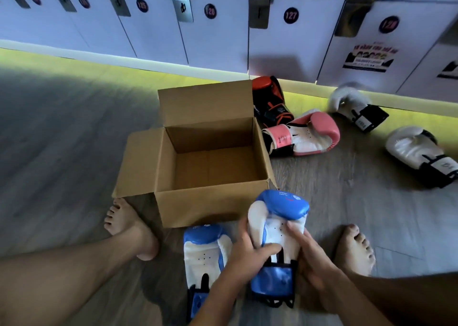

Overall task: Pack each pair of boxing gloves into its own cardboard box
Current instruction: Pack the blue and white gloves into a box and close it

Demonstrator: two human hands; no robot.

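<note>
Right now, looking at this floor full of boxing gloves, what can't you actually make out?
All in the head view:
The orange glove: partly behind the cardboard box's raised flap; any partner is unseen.
The locker poster: print too blurred to read.
The blue glove on the floor: cuff partly covered by the left forearm.
The held blue glove: its back faces away; left hand and right hand cover its sides.

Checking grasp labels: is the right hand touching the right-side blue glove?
Touching. Head view: the right hand wraps its fingers over the blue glove on the white palm side; the left hand grips the other side.
</note>
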